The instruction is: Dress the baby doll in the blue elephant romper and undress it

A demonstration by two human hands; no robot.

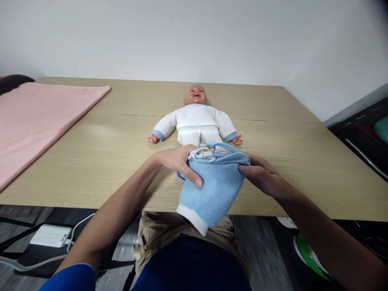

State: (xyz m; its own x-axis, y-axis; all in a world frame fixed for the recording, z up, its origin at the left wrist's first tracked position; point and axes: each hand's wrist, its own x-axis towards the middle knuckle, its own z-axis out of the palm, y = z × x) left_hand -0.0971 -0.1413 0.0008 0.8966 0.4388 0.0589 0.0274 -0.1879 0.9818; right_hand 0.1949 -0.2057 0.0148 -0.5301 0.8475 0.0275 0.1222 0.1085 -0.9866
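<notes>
Blue fleecy garment (214, 188), white-trimmed: gripped near top edge by left hand (182, 161) and right hand (262, 173); apparently being arranged, likely needing its opening spread next. Baby doll (197, 115): supine, table (291, 157).

The left forearm (121, 210) and right forearm (318, 216), both bare, converge on the blue garment (215, 190). The left grip (178, 161) clamps its left side, thumb laid across the front face, other fingers hidden behind. The right grip (262, 171) pinches its upper right edge, thumb in front, fingers extending behind.
</notes>
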